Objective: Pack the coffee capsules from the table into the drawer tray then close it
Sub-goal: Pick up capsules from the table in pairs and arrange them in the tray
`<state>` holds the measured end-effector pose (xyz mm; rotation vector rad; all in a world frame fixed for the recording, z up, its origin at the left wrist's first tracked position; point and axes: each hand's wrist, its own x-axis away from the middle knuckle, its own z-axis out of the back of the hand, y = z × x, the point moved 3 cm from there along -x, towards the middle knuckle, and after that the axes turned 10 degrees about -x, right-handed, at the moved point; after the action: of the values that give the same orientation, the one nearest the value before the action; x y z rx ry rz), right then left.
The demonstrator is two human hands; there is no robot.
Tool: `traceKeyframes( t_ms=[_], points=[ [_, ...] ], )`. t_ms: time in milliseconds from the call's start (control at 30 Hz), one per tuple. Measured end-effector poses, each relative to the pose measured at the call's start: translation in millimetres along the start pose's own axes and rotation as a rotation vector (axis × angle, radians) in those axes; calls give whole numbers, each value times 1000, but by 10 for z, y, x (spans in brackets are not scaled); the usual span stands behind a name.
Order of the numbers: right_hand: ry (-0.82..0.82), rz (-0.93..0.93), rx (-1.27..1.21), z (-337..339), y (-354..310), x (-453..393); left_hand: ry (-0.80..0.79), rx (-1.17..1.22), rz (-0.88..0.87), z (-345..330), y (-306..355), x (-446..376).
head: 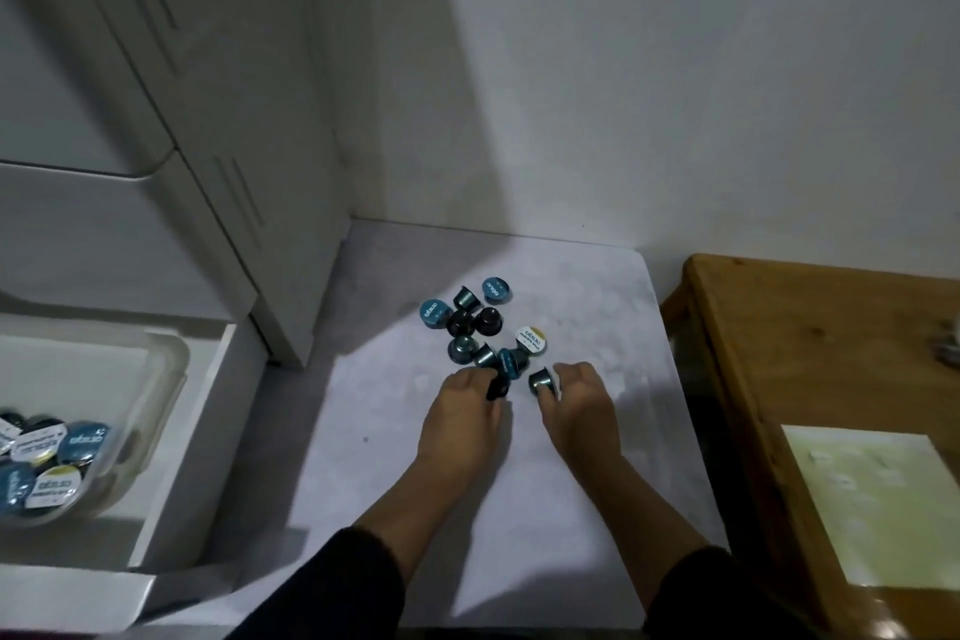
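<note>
Left grip (470, 400) pinches one dark capsule (497, 387); right grip (576, 392) pinches another (540, 379); about nine loose capsules (480, 327) lie at twelve o'clock on the surface (571, 296).

- Your view is dim and soft, with a bluish cast.
- A broad diagonal shadow falls across the wall (467, 83) onto the table (597, 286) (its far left stays dark).
- Edges bow from the wide lens.
</note>
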<state>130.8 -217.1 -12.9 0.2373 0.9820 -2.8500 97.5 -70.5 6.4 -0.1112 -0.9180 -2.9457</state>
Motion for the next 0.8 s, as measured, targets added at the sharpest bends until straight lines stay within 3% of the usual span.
traceKeyframes(
  t_ms=[400,800],
  points=[
    [-89,15,-14,-157,45,-145,91,68,89,-231,-33,-226],
    [-126,73,-127,-196,-124,8,219,364,399,-109,-364,-3]
  ],
)
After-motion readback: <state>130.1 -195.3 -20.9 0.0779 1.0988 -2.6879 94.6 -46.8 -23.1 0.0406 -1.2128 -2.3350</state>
